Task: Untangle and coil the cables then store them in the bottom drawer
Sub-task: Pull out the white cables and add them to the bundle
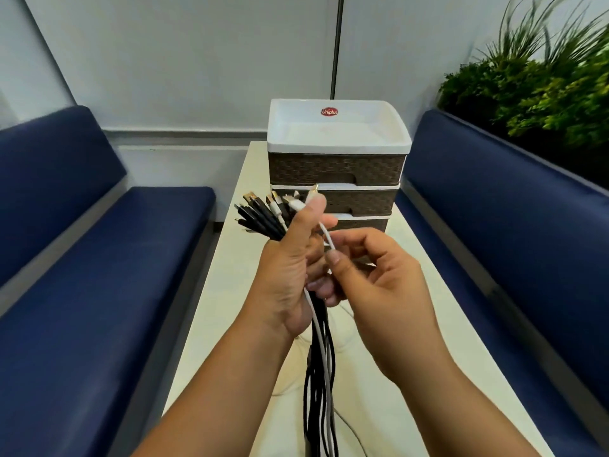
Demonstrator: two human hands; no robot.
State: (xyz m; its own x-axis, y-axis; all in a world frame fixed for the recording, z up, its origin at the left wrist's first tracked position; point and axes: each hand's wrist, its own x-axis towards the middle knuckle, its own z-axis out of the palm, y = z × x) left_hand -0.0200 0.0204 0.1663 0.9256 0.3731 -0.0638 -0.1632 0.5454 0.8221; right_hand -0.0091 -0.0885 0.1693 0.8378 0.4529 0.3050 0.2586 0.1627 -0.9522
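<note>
Above the pale worktop, left hand grips the cable bundle, plugs fanned upward; right hand pinches one white cable, just before the drawer unit.

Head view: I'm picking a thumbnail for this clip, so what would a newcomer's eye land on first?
First, the bundle of cables at centre, gripped by the left hand, plugs fanned up and cords hanging toward the table. Next, the right hand pinching one white cable beside it. Behind them stands the brown-and-white drawer unit, flanked by blue benches.
</note>
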